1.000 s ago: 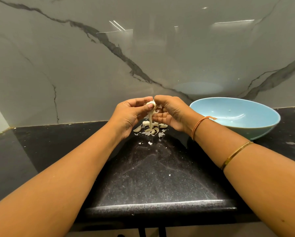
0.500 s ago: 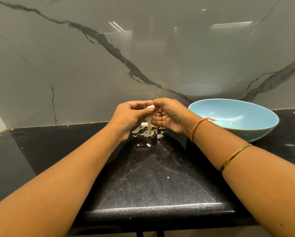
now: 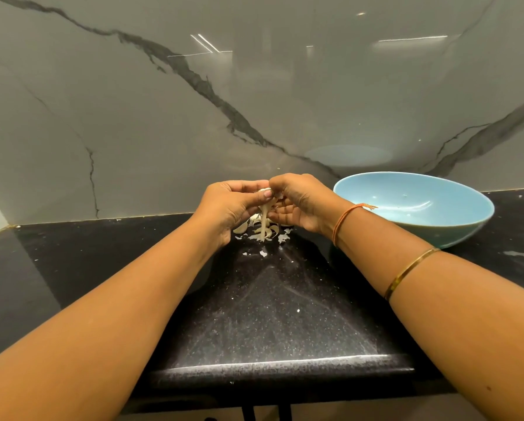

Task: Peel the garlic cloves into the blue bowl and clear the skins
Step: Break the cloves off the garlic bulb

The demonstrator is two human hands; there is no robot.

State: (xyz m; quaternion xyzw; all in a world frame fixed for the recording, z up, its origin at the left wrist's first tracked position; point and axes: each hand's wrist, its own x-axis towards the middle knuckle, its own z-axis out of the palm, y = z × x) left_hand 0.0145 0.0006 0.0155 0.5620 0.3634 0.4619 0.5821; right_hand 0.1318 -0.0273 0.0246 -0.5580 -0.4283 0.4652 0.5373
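We judge the task to be partly done: peeling is under way, but the bowl and the clean-up show little yet. At the left, the left hand (image 3: 227, 205) has its fingers curled and its thumb pressed to a garlic clove (image 3: 263, 191), pinching it above the black countertop (image 3: 269, 314). A long strip of skin (image 3: 264, 218) hangs from the clove toward a small pile of skins (image 3: 265, 233) on the counter right beneath the hands, with a few flakes scattered just in front (one curved pale piece at the pile's left edge could be clove or husk; we cannot tell). The right hand (image 3: 300, 202) meets the left at the clove, its fingertips pinching the top where the skin comes away.

Further right, the blue bowl (image 3: 455, 229) sits on the counter, near the right wrist but apart from it. Inside we see only a few pale specks, no whole cloves. So, as we read it, this clove has yet to be stripped and dropped in, and the skins are not yet cleared.

Around these are a veined grey backsplash (image 3: 193, 117), a thread bracelet (image 3: 342, 220) and a gold bangle (image 3: 409, 268) on the right arm, and a pale smear (image 3: 520, 255) at far right. Nothing stands between the hands and the bowl.
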